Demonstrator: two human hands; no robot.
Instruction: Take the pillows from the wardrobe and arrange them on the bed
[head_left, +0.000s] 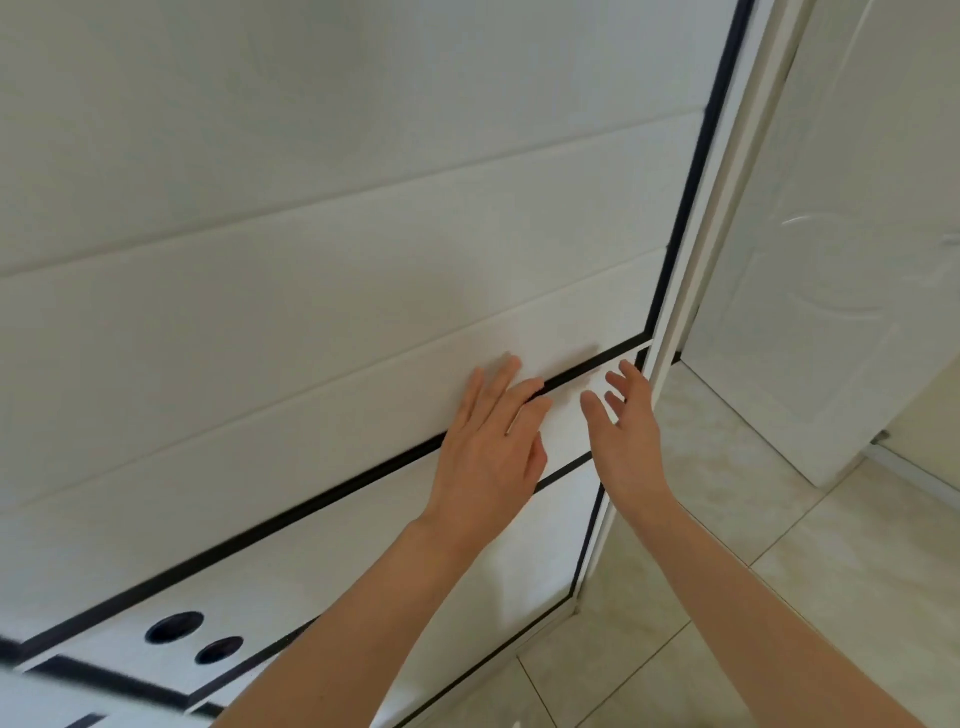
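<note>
White wardrobe door (311, 291) w/ black trim fills our view, shut; no pillows or bed visible, so presumably they're behind it. Our left hand (491, 447) lies flat on the panel, fingers spread, gripping nothing. Right hand (626, 431) is open too, nearer the door's vertical right edge (680, 208), prob. where we'd slide it leftward.

Pale tiled floor (779, 597) with thin grout lines, spread across the 4 to 5 o'clock area. White panelled room door (841, 234) at 2 to 3 o'clock, standing ajar, raised curved moulding on its face.
</note>
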